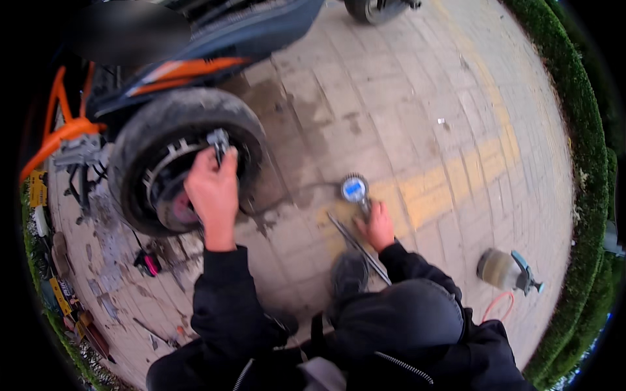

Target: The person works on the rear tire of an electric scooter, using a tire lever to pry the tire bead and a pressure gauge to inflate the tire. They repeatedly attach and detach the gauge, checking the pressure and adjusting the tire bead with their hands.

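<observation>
My left hand [214, 189] is closed round a metal air chuck [218, 138], which it holds against the inner side of the wheel rim. The black tyre [124, 146] belongs to an orange and dark scooter-like vehicle [261, 32] and rises in front of me on the left. In my right hand [377, 227] is a tyre pressure gauge [354, 189] with a round, blue-lit digital display. A thin dark hose [293, 195] runs from the gauge toward the wheel. My fingers cover the lower part of the gauge's handle.
Long metal bars [358, 247] lie beside my right hand. At the right stands a pump spray bottle [502, 268], with a red hose [499, 305] near it. A pink and black tool [149, 263] and scattered parts lie at left. A hedge [574, 98] borders the paving.
</observation>
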Demonstrator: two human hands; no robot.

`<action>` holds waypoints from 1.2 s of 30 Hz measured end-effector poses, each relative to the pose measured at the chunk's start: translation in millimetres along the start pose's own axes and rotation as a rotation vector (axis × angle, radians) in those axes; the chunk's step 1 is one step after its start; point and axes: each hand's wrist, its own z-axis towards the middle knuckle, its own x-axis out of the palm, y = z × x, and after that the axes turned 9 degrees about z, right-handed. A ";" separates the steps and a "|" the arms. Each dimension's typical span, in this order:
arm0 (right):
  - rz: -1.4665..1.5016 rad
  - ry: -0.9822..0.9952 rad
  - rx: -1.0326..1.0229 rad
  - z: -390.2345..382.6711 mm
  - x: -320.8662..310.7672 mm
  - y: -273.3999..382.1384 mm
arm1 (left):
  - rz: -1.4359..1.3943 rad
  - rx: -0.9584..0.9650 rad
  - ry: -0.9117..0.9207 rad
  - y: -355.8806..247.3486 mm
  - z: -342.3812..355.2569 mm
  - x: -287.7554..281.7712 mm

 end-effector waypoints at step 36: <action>-0.010 -0.032 -0.049 4.9 -0.4 -4.5 | -0.019 -0.070 0.029 -4.0 -1.9 -0.6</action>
